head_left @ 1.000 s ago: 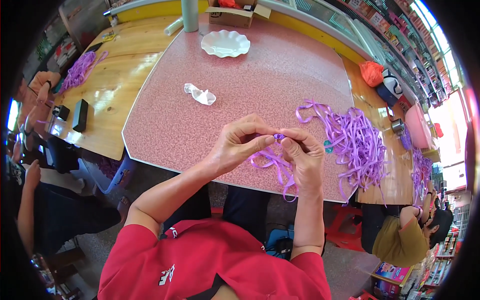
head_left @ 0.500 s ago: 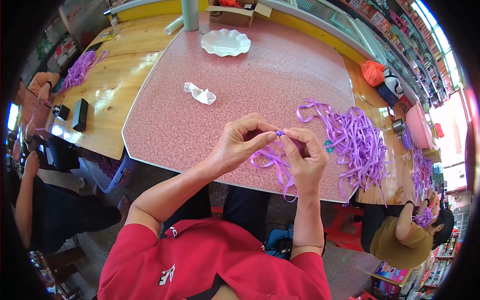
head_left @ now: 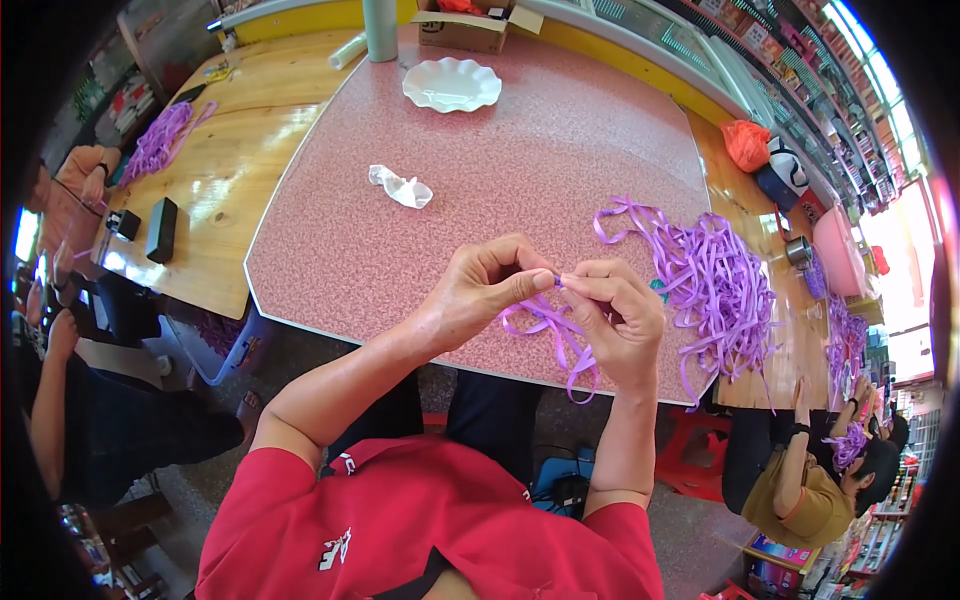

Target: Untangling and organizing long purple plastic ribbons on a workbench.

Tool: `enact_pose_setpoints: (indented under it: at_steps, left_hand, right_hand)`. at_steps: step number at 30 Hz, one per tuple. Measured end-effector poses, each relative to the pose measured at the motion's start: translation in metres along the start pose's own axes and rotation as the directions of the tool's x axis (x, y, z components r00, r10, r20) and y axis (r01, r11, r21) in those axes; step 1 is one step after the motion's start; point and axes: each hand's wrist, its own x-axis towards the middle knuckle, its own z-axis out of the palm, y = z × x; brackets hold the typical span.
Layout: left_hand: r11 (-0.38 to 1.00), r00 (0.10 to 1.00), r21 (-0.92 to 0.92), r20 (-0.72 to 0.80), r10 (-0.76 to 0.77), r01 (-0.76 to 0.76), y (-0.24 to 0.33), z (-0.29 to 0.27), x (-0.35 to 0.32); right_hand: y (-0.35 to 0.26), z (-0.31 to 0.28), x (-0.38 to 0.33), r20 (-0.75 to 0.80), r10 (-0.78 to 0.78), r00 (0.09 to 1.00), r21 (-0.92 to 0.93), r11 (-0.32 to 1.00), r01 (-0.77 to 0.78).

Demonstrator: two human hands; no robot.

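Thumb and fingertips of my left hand pinch a small dark purple bit of ribbon. My right hand grips the same spot from the other side, fingertips touching or nearly so. From below them a loose loop of light purple ribbon hangs over the table's near edge. Most of the pinched piece is covered by my fingers. Right of my right hand lies a big tangled heap of purple ribbon. A bit of teal shows at the heap's left side.
On the pink speckled table lie a crumpled white tissue and a white scalloped plate. A cardboard box stands at the far edge. People sit left and right, one in a brown shirt. A red stool is below.
My right hand has shifted slightly right and its fingers have rolled over the pinched ribbon, hiding more of it. My left hand barely moved. The person at right has raised an arm.
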Motion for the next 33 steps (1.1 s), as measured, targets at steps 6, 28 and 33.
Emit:
enact_pose_setpoints:
  at_steps: [6, 28, 33]
  left_hand:
    - [0.94, 0.966, 0.249, -0.057, 0.253, -0.232, -0.007, 0.006, 0.001]
    - [0.816, 0.862, 0.354, -0.051, 0.504, -0.456, -0.02, 0.0, 0.01]
    - [0.674, 0.808, 0.514, 0.069, 0.585, -0.531, -0.011, 0.0, 0.009]
  right_hand:
    - [0.003, 0.012, -0.002, -0.11, 0.084, 0.99, 0.131, 0.989, -0.069]
    - [0.003, 0.037, -0.014, -0.137, 0.494, 0.858, 0.666, 0.688, -0.289]
    - [0.001, 0.032, -0.014, -0.124, 0.458, 0.88, 0.556, 0.767, -0.321]
